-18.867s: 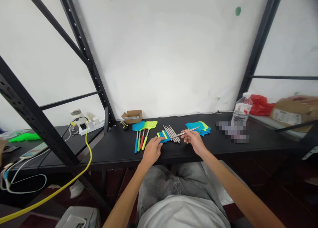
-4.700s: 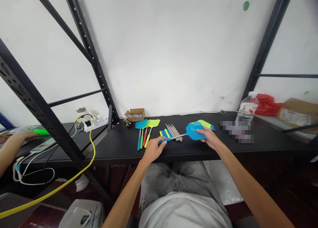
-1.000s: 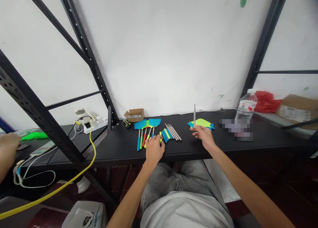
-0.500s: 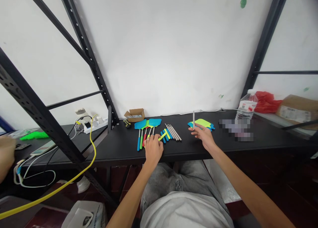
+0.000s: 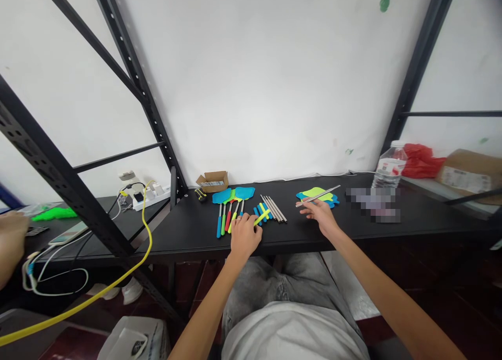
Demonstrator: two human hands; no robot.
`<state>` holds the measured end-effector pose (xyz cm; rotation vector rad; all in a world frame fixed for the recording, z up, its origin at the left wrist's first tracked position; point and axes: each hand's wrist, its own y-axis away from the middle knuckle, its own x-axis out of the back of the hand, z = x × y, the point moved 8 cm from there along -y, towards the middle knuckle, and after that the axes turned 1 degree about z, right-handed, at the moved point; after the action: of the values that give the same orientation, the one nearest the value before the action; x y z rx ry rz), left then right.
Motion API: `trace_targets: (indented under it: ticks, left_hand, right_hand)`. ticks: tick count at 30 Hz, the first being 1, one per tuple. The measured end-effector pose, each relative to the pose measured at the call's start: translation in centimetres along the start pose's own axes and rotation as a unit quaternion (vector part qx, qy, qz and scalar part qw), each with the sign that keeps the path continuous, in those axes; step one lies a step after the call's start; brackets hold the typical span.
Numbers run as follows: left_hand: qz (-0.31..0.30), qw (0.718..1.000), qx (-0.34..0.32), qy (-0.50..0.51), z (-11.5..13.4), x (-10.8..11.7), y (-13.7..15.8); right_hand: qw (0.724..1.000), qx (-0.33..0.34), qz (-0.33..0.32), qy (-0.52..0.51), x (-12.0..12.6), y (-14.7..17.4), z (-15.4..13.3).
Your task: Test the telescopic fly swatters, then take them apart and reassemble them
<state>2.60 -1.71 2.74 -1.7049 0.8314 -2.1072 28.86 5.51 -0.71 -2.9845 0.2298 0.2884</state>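
Note:
My left hand [image 5: 245,237] is closed around a yellow-green handle [image 5: 262,217], a short tube that points up and to the right. In my right hand [image 5: 319,215] a thin silver metal rod [image 5: 330,189] is pinched, slanting up to the right over the stacked blue and yellow-green swatter heads [image 5: 314,193]. Beside my left hand lie several fly swatters [image 5: 244,193] with blue and green heads and coloured handles, partly hidden by that hand. Loose blue and yellow-green handles [image 5: 258,212] and a row of silver rods [image 5: 275,208] lie between my two hands.
A small open cardboard box [image 5: 214,181] and a black-yellow object [image 5: 200,195] stand at the back left. At the right is a water bottle [image 5: 389,166] next to a blurred patch. A yellow cable [image 5: 146,245] crosses the left shelf post. Another person's hand [image 5: 11,245] shows far left.
The rod in my right hand has swung from upright to slanting right. My left hand has shifted slightly right and towards me, with the yellow-green handle turned a little.

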Motion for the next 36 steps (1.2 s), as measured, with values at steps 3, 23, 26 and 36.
trace_targets:
  ticks: [3, 23, 26, 36]
  left_hand:
    - [-0.002, 1.000, 0.001, 0.001, 0.1, 0.2, 0.0]
    - [-0.017, 0.998, -0.043, 0.052, 1.1, 0.9, 0.1]
    - [-0.019, 0.997, -0.048, 0.056, 1.1, 0.8, 0.1]
    - [-0.015, 0.998, -0.046, 0.041, 1.4, 1.1, 0.2]
  right_hand:
    - [1.000, 0.008, 0.002, 0.008, 0.0, -0.1, 0.1]
    - [0.999, 0.034, 0.021, 0.006, 0.3, -0.2, -0.3]
    - [0.998, 0.055, 0.015, 0.010, 0.0, 0.2, -0.8]
    - [0.997, 0.066, -0.005, 0.033, -0.2, 0.0, -0.3]
